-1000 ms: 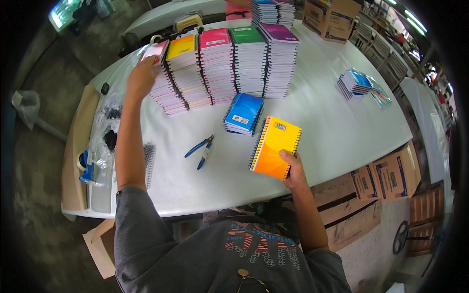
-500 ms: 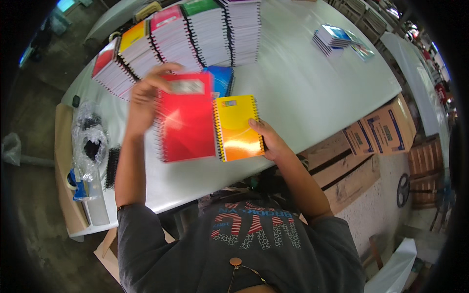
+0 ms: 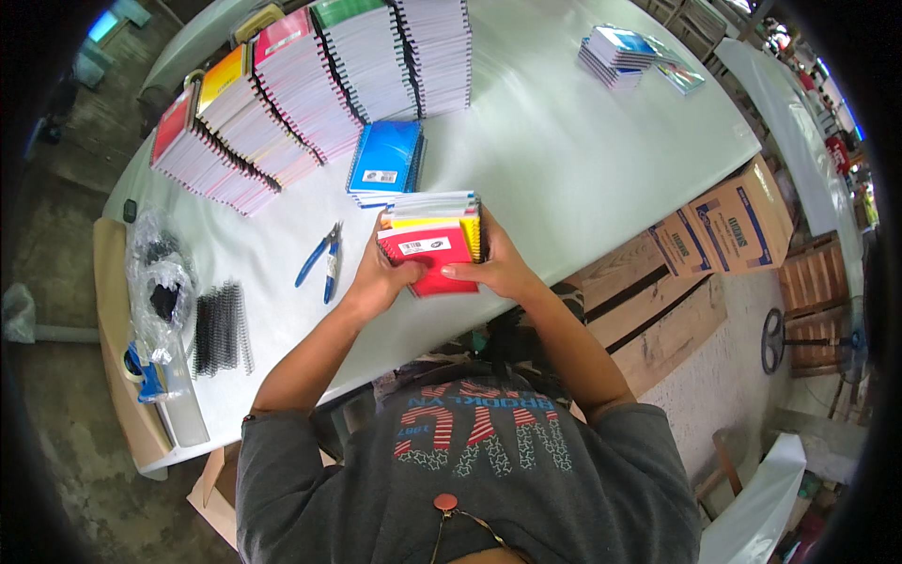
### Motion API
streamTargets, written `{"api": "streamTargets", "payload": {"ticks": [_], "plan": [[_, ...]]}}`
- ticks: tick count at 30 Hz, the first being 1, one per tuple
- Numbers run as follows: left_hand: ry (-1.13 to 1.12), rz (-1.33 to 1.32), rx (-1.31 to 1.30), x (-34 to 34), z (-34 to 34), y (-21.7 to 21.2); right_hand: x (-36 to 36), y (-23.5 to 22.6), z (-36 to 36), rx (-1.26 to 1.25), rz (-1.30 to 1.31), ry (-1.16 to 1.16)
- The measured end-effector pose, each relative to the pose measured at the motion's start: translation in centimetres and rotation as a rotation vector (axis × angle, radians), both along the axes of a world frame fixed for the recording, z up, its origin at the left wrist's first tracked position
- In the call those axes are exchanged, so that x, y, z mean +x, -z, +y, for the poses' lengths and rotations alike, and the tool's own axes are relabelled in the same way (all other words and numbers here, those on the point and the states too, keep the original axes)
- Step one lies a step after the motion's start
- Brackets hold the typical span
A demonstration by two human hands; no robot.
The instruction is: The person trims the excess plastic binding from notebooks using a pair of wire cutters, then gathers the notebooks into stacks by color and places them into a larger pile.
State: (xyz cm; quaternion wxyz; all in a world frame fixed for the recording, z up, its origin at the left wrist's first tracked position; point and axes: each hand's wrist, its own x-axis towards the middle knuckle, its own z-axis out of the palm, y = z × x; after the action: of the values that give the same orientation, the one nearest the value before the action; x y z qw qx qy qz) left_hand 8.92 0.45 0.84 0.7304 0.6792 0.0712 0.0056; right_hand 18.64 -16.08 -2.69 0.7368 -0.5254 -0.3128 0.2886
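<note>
A small stack of spiral notebooks (image 3: 442, 268) is held between both hands above the near part of the table, a red one in front with yellow and white edges behind it. My left hand (image 3: 381, 282) grips its left side, thumb on the red cover. At the right side, my right hand (image 3: 500, 266) is closed round it with the thumb on the same cover. Just beyond lies a pile of blue spiral notebooks (image 3: 387, 160). Blue-handled cutting pliers (image 3: 321, 260) rest on the table left of my left hand.
Tall notebook stacks (image 3: 291, 99) line the far left of the white table (image 3: 554, 188). Black spiral coils (image 3: 221, 329) and plastic wrapping (image 3: 162, 282) lie at the left edge. Small blue booklets (image 3: 617, 54) sit far right. A cardboard box (image 3: 738, 230) stands beyond the right edge.
The red notebook has been brought onto the yellow one, and both hands now clasp the stack together. My left hand moved down and right, uncovering the pliers and the blue pile.
</note>
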Motion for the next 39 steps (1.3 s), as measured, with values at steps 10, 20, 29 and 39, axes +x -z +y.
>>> {"api": "streamTargets", "payload": {"ticks": [10, 20, 29, 39], "plan": [[-0.141, -0.221, 0.072, 0.5, -1.5, 5.8, -0.4, 3.4, 1.4, 0.038, -0.237, 0.224], [0.013, -0.114, 0.299, 1.4, 0.3, 7.4, -0.1, 3.9, 1.4, -0.091, -0.22, 0.357], [-0.049, -0.066, 0.259, 0.7, -0.1, 5.5, 0.6, 1.9, -0.1, -0.083, -0.227, 0.193], [0.132, 0.062, 0.273, 1.9, -1.9, -0.6, 0.0, 0.6, -2.7, 0.113, 0.407, 0.035]]}}
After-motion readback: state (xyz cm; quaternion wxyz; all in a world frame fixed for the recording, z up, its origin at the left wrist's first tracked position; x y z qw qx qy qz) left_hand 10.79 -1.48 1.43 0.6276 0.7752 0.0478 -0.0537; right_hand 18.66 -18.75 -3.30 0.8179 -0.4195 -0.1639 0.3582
